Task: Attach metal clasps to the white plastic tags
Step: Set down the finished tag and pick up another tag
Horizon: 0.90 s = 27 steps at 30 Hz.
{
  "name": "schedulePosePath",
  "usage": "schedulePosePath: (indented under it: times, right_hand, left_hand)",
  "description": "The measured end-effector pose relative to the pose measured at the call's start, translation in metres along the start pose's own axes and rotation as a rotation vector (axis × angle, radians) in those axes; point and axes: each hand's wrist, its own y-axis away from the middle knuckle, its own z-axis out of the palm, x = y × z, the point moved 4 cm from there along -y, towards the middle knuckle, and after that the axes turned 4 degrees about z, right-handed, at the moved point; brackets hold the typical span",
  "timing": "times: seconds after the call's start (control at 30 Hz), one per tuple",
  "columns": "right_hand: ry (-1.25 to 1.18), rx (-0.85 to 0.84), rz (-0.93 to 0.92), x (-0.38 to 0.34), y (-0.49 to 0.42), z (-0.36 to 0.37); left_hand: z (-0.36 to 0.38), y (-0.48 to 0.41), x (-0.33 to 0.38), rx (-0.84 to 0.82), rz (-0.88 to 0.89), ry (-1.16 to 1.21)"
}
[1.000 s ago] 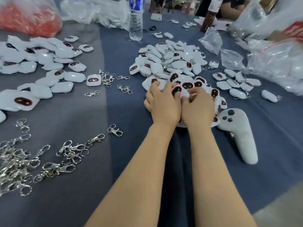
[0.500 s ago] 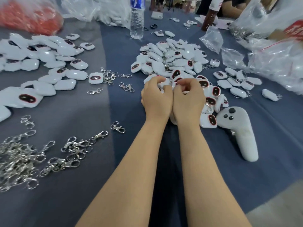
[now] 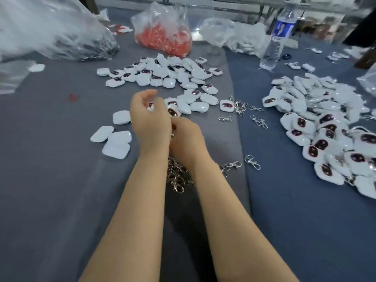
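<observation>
Hands meet near the middle of the table (image 3: 61,200). Your left hand (image 3: 149,121) is raised with its back to the camera and its fingers curled; I cannot tell whether they pinch anything. Your right hand (image 3: 186,140) touches it, a little lower, with its fingers bent under and hidden, so I cannot tell its grip either. A small glint of metal shows between the two.

The metal clasps (image 3: 177,178) lie heaped beneath your wrists, with a loose clasp (image 3: 252,162) just to their right and more loose clasps (image 3: 239,106) farther off beside a single tag (image 3: 225,105).

The white plastic tags (image 3: 162,72) lie spread toward the far edge, just beyond your left hand. A second pile (image 3: 325,129) crowds the right edge, many showing dark faces. Three blank tags (image 3: 117,139) lie just left of your left hand.

Along the far edge stand a water bottle (image 3: 275,37), a bag of red pieces (image 3: 164,37) and a clear plastic bag (image 3: 50,31) at the far left corner.
</observation>
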Motion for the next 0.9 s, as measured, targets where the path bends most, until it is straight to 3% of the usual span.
schedulePosePath:
  times: [0.17, 0.33, 0.47, 0.57, 0.63, 0.77, 0.9]
  right_hand:
    - [0.368, -0.091, -0.140, -0.033, 0.002, 0.053]
    - [0.418, -0.068, -0.197, -0.045, 0.001, 0.071]
    - [0.032, 0.039, -0.012, -0.028, -0.013, 0.039]
    - [-0.313, 0.145, 0.116, -0.011, -0.024, 0.001]
    - [-0.443, 0.108, 0.165, -0.006, -0.029, -0.013]
    - [-0.456, 0.066, 0.223, 0.004, -0.027, -0.019]
    - [-0.337, -0.075, 0.217, -0.010, -0.021, 0.004]
  left_hand:
    - [-0.053, -0.024, -0.008, 0.201, -0.021, 0.021]
    - [-0.070, -0.030, -0.014, 0.257, -0.048, 0.057]
    - [-0.069, -0.031, -0.018, 0.231, -0.075, 0.063]
    - [-0.052, -0.027, -0.022, 0.044, -0.171, 0.047]
    - [-0.039, -0.021, -0.024, -0.106, -0.222, 0.031]
    - [-0.032, -0.019, -0.023, -0.117, -0.245, 0.072]
    - [-0.049, -0.030, -0.019, 0.077, -0.184, 0.099]
